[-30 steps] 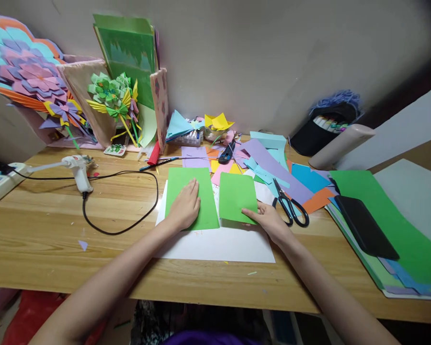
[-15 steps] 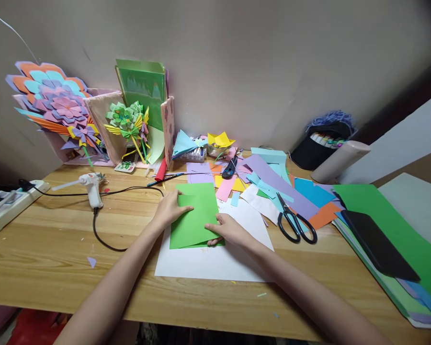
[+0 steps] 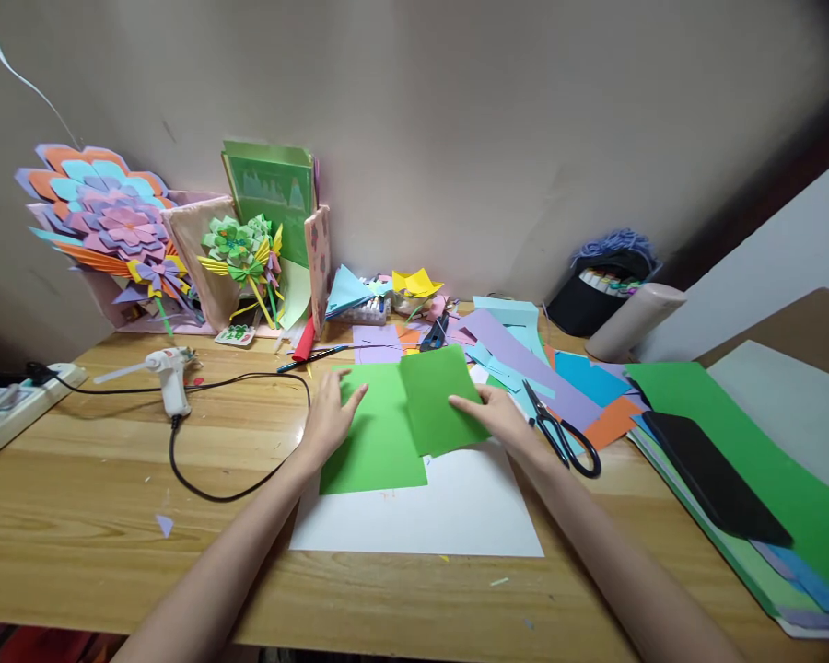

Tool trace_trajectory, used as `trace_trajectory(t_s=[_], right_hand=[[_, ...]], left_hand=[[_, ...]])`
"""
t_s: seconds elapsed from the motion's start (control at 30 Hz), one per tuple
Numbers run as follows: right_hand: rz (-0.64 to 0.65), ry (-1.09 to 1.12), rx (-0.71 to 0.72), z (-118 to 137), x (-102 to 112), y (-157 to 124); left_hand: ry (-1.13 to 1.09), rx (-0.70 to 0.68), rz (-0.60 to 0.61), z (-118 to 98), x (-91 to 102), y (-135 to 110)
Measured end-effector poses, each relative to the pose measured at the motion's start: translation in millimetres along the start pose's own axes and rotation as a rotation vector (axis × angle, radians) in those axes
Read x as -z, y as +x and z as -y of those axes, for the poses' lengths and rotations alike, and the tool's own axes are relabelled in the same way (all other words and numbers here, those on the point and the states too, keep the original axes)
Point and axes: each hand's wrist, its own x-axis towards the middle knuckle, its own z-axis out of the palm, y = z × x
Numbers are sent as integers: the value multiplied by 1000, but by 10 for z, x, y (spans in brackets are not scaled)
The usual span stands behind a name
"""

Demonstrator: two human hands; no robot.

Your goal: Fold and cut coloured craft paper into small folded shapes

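Note:
Two green paper sheets lie on a white sheet (image 3: pixel 456 516) on the wooden desk. My left hand (image 3: pixel 332 416) rests flat, fingers spread, on the left edge of the lower, lighter green sheet (image 3: pixel 377 442). My right hand (image 3: pixel 496 416) pinches the right edge of the darker green sheet (image 3: pixel 437 398), which is tilted and overlaps the first one. Black scissors (image 3: pixel 559 431) sit just right of my right hand.
A glue gun (image 3: pixel 166 373) with its black cord (image 3: pixel 235 488) and a power strip (image 3: pixel 6 405) lie at the left. Paper flowers (image 3: pixel 110 221) lean on the wall. Coloured paper scraps (image 3: pixel 518 350), a marker bag (image 3: pixel 598 285) and a paper stack with a black phone (image 3: pixel 715 474) fill the right.
The darker green sheet first came onto the lighter one; now my right hand has drawn it back to the right and tilted it. My left hand stays on the lighter sheet.

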Motion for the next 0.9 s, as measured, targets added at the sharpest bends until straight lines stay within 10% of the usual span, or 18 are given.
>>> trace_trajectory(t_s=[0.13, 0.3, 0.5, 0.67, 0.8, 0.9], right_hand=[[-215, -246, -6, -183, 432, 165], [-563, -760, 330, -229, 492, 131], [102, -842, 862, -11, 13, -92], [189, -788, 1058, 53, -170, -201], [308, -561, 1037, 47, -155, -233], [377, -379, 764, -2, -130, -214]], left_hand=[[294, 5, -114, 230, -4, 53], [63, 140, -24, 268, 16, 127], [-591, 433, 200, 64, 113, 115], [-902, 571, 329, -22, 76, 42], [-966, 530, 345, -8, 18, 38], [-1005, 433, 358, 29, 13, 63]])
